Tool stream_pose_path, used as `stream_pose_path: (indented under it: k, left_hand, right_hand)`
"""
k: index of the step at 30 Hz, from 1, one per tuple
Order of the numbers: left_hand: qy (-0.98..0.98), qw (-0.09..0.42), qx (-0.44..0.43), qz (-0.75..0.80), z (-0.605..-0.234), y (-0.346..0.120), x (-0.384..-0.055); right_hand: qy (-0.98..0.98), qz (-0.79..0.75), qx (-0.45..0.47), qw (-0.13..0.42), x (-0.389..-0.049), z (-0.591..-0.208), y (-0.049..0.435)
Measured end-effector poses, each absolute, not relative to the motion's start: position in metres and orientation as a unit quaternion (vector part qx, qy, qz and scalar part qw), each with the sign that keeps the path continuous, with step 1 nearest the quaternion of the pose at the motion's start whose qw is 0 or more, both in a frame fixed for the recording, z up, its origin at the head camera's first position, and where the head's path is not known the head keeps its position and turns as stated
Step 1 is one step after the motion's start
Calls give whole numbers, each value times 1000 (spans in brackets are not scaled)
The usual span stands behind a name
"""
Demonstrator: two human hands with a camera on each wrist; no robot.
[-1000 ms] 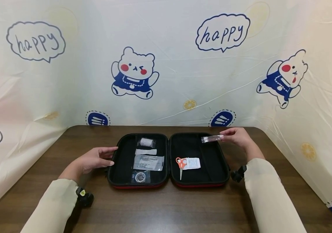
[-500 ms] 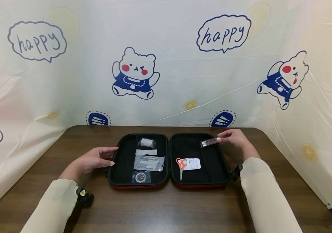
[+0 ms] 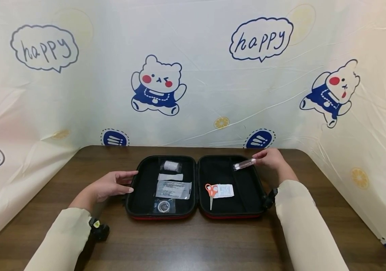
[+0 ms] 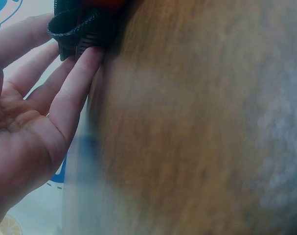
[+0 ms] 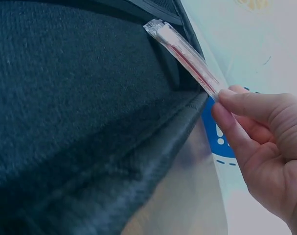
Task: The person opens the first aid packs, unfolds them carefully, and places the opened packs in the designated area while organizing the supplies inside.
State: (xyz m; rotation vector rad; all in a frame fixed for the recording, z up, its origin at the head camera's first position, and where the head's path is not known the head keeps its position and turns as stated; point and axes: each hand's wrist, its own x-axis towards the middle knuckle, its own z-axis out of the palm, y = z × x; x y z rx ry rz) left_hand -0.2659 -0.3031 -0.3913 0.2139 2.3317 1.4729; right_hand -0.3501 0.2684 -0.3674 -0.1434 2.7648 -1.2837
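Over the last second the right hand (image 3: 270, 158) has edged a little inward, and the swab packet (image 3: 243, 164), nearly level a second ago, now slopes with its free end lower, inside the far right corner of the open case (image 3: 215, 169). That suggests the packet is being fitted into or lifted from this corner; which, the pictures do not settle. Thumb and forefinger hold a narrow grip on the packet's outer end. Whether the free end touches the lining cannot be told.

The left hand (image 3: 110, 185) has stayed put, its fingers relaxed and wide, touching the case's left edge beside a black loop (image 4: 75, 29); it seems to be steadying it. The scissors (image 3: 211, 194) and white sachet (image 3: 225, 190) lie where they did, as do the roll (image 3: 171, 166), paper strip (image 3: 170, 177), grey pouch (image 3: 174, 189) and ring in a bag (image 3: 164, 206).

The raised rim passes under the pinching fingertips, so a lower approach could catch it. There is open lining between packet and scissors, and the worktop (image 3: 193, 244) gives room in front; behind, the printed sheet (image 3: 199, 75) limits backward reach.
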Motion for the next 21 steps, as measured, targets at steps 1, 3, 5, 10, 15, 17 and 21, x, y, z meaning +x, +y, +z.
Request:
stream_pose_path:
  k: [1,3,5,10,15,17,21]
  left_hand:
    - [827,186,72,525,-391,-303,-266]
    - [828,188,76,523,-391,-303,-266]
    - [829,188,76,521,-390,-302,-266]
    - [828,190,81,521,-389,-301,-265]
    - [828,191,79,522,-389,-300,-264]
    - [829,191,79,520,-389,-300,-264]
    - [830,189,77,519,-389,-300,-263]
  right_hand:
    - [906,-418,-44,43,-351,-368,268]
    - [910,-411,-42,40,-352,-369,267]
    - [912,-406,-39,37,-354,-369,266]
    - [902,-427,-39,42,-356,-371,262]
    - [893,-445,-49,41,-354,-373,259]
    - [893,-446,-55,41,-354,-373,260]
    - [891,-443,-79,52,-355,-374,259]
